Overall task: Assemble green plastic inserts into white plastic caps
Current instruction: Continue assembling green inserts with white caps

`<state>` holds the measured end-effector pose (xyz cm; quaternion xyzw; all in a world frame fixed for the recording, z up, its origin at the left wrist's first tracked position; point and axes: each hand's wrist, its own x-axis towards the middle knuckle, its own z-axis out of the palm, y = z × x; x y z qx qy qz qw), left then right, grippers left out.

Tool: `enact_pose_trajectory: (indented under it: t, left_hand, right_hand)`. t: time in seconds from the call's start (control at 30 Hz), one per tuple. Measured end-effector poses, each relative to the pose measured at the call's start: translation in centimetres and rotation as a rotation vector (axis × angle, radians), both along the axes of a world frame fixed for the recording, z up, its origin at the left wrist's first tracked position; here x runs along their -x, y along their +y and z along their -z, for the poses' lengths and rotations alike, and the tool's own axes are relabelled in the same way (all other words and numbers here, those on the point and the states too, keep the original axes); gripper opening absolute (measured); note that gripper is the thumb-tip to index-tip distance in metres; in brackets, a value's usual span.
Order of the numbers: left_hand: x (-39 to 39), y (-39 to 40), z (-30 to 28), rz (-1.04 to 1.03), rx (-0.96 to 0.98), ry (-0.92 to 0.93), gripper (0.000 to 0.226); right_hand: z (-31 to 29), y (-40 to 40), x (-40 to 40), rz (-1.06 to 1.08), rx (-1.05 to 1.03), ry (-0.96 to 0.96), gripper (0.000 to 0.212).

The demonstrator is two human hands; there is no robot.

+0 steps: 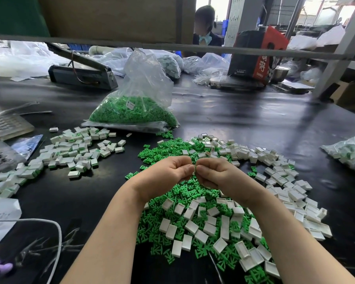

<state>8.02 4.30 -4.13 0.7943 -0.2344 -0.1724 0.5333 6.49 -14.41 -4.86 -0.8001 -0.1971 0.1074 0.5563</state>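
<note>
We're at a black glossy worktable (pixel 244 119) in a workshop; a grey frame bar (pixel 172 47) crosses the upper frame, brown board (pixel 111 15) above it. Another person (pixel 205 25) sits across the table, top centre.

Left hand (pixel 166 175) and right hand (pixel 215 174) meet at centre frame, fingers curled, thumbs and forefingers pinching a small piece (pixel 194 168) between them. A sliver of green shows; probably an insert going into a cap, but the fingers hide most of it.

Under and around the hands: a heap of loose green inserts (pixel 172 228) mixed with empty white caps (pixel 193 226). More empty caps spread to the right (pixel 285 181).

Centre left: a pile of finished caps (pixel 74 150) with green showing at their ends, trailing to the left edge.

Behind the hands, centre: a clear plastic bag (pixel 143 93) part-full of green inserts, standing on the table. Right edge: another clear bag (pixel 350 152) with white and green parts.

Upper left: a heat sealer (pixel 82 72), arm raised. Upper right: a red-and-black carton (pixel 256 56) with a metal bowl (pixel 281 72) just beside it. Clear bags are heaped along the far edge.

Lower left: a white cable (pixel 57 238) and paper (pixel 2 212).
</note>
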Motion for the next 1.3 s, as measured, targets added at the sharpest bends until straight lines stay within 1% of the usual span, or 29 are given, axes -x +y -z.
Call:
enact_pose_trajectory:
  t: [0.1,0.2,0.3,0.4,0.47,0.63,0.7,0.77,0.87,0.93,1.0,1.1,1.17,1.23,1.3]
  left_hand:
    - [-0.1,0.1,0.0,0.013,-0.055,-0.054,0.028]
    - [-0.1,0.1,0.1,0.021,-0.068,-0.049,0.027]
    - [0.0,0.2,0.0,0.01,-0.088,-0.051,0.028]
    - [0.0,0.2,0.0,0.028,-0.149,-0.068,0.02]
    - [0.0,0.2,0.0,0.028,-0.184,-0.078,0.018]
    - [0.0,0.3,-0.4,-0.023,-0.132,-0.065,0.022]
    - [0.1,0.3,-0.6,-0.053,-0.125,-0.095,0.022]
    - [0.1,0.2,-0.7,-0.103,-0.121,-0.146,0.014]
    - [0.2,0.3,-0.9,-0.164,-0.064,-0.186,0.006]
    - [0.2,0.4,-1.0,-0.19,-0.013,-0.186,0.003]
    - [0.2,0.3,-1.0,-0.224,0.077,-0.172,0.005]
    - [0.1,-0.2,-1.2,-0.285,0.169,-0.187,0.011]
    - [0.1,-0.5,-1.3,-0.295,0.173,-0.209,0.012]
    - [0.1,-0.6,-1.4,-0.302,0.194,-0.216,0.011]
    - [0.2,-0.8,-1.4,-0.297,0.241,-0.203,0.011]
  right_hand:
    - [-0.1,0.0,0.0,0.006,0.038,-0.046,0.025]
    - [0.0,0.0,0.0,-0.002,0.104,-0.068,0.025]
    - [0.1,0.0,0.1,0.0,0.115,-0.061,0.025]
    - [0.0,0.2,0.1,-0.01,0.172,-0.087,0.026]
    - [-0.1,0.3,0.1,-0.012,0.208,-0.108,0.028]
    - [-0.1,0.2,0.2,0.015,0.125,-0.109,0.025]
    - [-0.1,0.3,0.2,0.036,0.09,-0.111,0.027]
    - [0.0,0.3,0.1,0.057,0.08,-0.111,0.033]
    - [0.0,0.3,0.2,0.066,0.085,-0.125,0.033]
    - [-0.2,0.3,0.4,0.072,0.014,-0.111,0.032]
    - [-0.4,0.3,0.6,0.085,-0.067,-0.036,0.038]
    - [-0.2,0.9,0.7,0.046,-0.157,0.175,0.066]
    - [-0.1,1.6,0.7,-0.013,-0.308,0.311,0.076]
    - [-0.2,2.2,0.7,-0.023,-0.497,0.421,0.072]
    - [-0.4,2.5,0.8,0.003,-0.632,0.473,0.061]
